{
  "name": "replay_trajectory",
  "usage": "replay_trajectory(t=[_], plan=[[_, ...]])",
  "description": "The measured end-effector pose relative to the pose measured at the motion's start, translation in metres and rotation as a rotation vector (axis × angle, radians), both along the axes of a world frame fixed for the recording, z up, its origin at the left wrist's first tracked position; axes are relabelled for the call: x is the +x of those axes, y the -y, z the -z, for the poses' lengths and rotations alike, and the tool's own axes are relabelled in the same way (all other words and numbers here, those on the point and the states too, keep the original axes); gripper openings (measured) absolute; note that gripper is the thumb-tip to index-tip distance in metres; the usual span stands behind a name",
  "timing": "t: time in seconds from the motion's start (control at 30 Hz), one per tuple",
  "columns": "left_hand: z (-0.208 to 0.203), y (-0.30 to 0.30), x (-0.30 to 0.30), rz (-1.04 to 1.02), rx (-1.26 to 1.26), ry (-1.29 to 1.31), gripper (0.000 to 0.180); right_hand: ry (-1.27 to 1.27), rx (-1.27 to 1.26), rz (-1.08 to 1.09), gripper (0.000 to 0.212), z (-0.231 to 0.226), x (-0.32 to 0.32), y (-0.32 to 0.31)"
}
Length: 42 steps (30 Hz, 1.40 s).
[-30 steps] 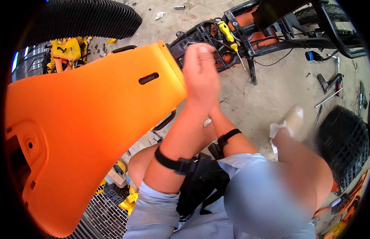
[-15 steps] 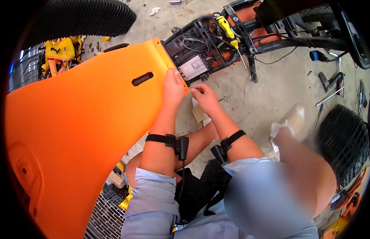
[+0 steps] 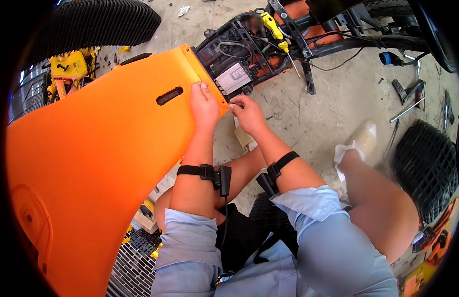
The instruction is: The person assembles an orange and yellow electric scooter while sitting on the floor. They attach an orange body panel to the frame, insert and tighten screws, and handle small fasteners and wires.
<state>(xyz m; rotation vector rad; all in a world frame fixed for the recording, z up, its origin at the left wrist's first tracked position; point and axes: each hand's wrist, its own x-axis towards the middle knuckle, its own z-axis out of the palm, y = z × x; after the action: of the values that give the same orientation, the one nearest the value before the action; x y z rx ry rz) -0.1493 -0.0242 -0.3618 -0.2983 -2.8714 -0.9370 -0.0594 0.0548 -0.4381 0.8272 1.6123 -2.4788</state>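
Note:
A large orange plastic panel [image 3: 101,138] with a dark oval slot fills the left of the head view. My left hand [image 3: 205,108] is closed over its narrow right end, thumb on top. My right hand [image 3: 248,114] is beside that end's near corner, thumb and fingertips pinched together; whatever is between them is too small to make out. The panel's end meets a black vehicle frame [image 3: 224,52] with wiring. A silver box [image 3: 233,78] with a label sits in the frame, just beyond my right hand.
A yellow-handled screwdriver [image 3: 273,27] rests across the frame. Tools, including a metal bar [image 3: 407,110], lie on the concrete floor to the right. A black plastic grid [image 3: 427,171] is at the far right, a ribbed black tyre [image 3: 101,22] at the upper left.
The whole scene has shifted slightly left and up in view. My left hand keeps its hold on the panel. My right fingertips stay beside its corner, the hand slightly turned.

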Motion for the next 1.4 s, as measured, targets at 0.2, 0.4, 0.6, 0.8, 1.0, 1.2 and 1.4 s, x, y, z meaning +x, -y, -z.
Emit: replay_trajectory(t=[0.2,0.4,0.6,0.8,1.0,1.2,1.4], plan=[[0.003,0.002,0.008,0.060,-0.029,0.014,0.020,0.021,0.164,0.005,0.021,-0.006,-0.003,0.000],[0.005,0.000,0.017,0.066,-0.056,0.071,0.019,0.026,0.118,-0.028,0.025,-0.008,0.003,-0.004],[0.003,-0.008,-0.011,0.187,-0.259,0.103,0.023,0.194,0.289,-0.201,0.035,-0.015,0.005,-0.002],[-0.013,-0.007,-0.033,0.407,-0.977,0.019,0.037,0.189,0.469,-0.427,0.033,-0.033,-0.006,0.006],[-0.015,-0.002,-0.025,0.510,-1.273,-0.079,0.046,0.104,0.686,-0.434,0.029,-0.039,-0.006,0.007],[-0.017,-0.001,-0.025,0.534,-1.278,-0.075,0.047,0.100,0.688,-0.412,0.031,-0.038,-0.002,0.011],[-0.022,0.005,-0.016,0.590,-1.271,-0.018,0.047,0.161,0.586,-0.460,0.041,-0.046,0.002,0.002]])
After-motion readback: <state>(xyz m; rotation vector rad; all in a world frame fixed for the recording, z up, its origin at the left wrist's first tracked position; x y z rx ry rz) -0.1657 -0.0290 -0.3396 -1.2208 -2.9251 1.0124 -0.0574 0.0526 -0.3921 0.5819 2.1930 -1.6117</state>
